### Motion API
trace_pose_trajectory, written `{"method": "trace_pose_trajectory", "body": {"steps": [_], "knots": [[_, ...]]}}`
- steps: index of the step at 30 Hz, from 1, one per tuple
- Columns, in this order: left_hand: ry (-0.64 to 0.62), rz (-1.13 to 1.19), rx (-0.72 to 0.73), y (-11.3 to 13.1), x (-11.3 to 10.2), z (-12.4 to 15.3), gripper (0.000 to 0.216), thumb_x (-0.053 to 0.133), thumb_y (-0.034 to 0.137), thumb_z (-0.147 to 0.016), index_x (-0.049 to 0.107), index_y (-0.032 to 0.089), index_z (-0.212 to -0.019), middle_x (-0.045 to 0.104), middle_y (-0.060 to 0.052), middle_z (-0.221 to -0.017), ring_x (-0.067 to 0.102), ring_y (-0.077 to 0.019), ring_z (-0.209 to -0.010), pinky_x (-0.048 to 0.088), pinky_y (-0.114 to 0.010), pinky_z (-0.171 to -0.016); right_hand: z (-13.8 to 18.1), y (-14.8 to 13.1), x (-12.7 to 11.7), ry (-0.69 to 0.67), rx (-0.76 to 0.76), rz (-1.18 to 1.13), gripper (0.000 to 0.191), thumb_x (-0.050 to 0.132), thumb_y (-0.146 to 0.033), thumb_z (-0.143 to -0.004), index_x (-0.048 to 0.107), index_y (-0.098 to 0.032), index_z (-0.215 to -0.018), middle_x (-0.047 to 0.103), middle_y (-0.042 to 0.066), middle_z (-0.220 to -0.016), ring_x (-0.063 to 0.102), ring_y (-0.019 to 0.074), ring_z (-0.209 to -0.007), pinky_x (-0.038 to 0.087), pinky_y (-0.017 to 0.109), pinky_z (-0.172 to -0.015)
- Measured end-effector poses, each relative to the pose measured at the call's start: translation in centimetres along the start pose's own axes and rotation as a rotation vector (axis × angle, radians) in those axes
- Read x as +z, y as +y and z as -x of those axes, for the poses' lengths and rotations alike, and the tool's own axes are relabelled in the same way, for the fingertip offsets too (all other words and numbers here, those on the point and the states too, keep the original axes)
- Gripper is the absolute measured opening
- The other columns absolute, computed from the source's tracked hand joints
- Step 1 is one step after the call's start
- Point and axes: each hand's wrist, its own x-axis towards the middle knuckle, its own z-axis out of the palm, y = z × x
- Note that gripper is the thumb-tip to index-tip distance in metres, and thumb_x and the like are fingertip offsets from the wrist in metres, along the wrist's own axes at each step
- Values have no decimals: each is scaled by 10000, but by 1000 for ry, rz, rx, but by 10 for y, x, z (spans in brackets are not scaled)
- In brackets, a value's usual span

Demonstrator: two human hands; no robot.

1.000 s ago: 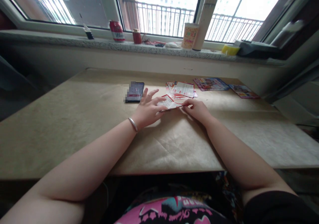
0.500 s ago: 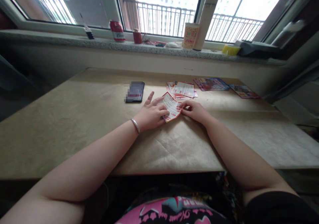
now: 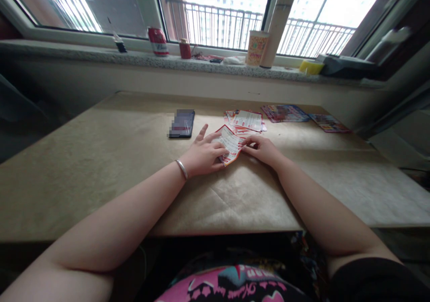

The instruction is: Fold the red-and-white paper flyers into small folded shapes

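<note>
A printed paper sheet with a red border lies on the table, its right part bent upward. Across its left part rests my left hand, fingers spread and pressing the paper down. My right hand pinches the sheet's right edge between thumb and fingers. Just beyond it is a loose pile of similar red-and-white printed sheets. A dark phone lies flat, a little beyond and left of my left hand.
Colourful printed booklets or cards lie at the table's back right, with another stack beside them. On the windowsill stand a red can, a red bottle, a patterned paper cup and a cardboard tube.
The right edge of the sheet has shifted slightly left, with my right fingers following it. My left hand has stayed almost still.
</note>
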Motion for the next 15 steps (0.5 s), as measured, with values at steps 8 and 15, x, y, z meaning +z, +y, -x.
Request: {"method": "trace_pose_trajectory", "body": {"steps": [8,15], "knots": [[-32,27,32,0,1,-2,422,623,565,-797,685,292,-1113,703,-28,-1056,426,-299,-1306,-30,-600,-1170,0,-4,8,86,56,51,196,651,-412,-778,639,-217,-791,693,20,-797,615,167,-713,478,296,-651],[-32,40,45,2,2,-4,415,572,574,-840,669,292,-1128,692,-28,-1073,445,-280,-1294,-20,-582,-1175,-1,-7,14,167,99,97,164,673,-354,-755,582,-218,-751,675,3,-747,627,161,-689,481,296,-656]]}}
